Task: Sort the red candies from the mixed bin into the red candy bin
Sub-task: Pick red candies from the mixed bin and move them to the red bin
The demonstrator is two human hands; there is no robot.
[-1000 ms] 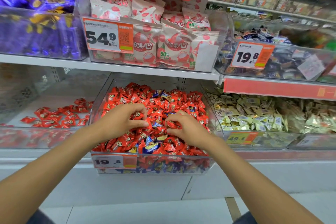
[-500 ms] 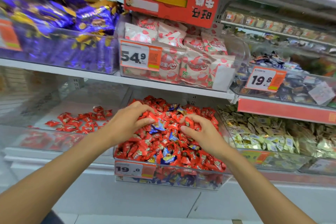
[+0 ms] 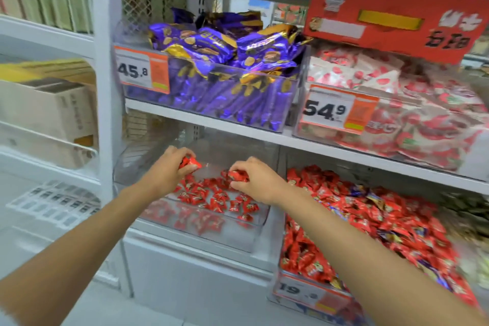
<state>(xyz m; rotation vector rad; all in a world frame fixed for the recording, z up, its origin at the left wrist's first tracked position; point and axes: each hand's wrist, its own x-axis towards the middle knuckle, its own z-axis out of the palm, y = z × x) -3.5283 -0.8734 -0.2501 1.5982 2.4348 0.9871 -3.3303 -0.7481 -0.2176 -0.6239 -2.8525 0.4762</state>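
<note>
Store shelving filled my view, with clear bins in rows on white shelf boards; both hands hung over the red candy bin, just left of the mixed bin. My left hand pinched a red candy in curled fingers; my right hand pinched a second red candy likewise. For a clean drop I judged it best to lower both toward the pile, well behind the front wall, then let go gently. The left candy's long axis ran roughly left to right, a twisted end pointing right; the other lay much the same, though blur hid its ends.
</note>
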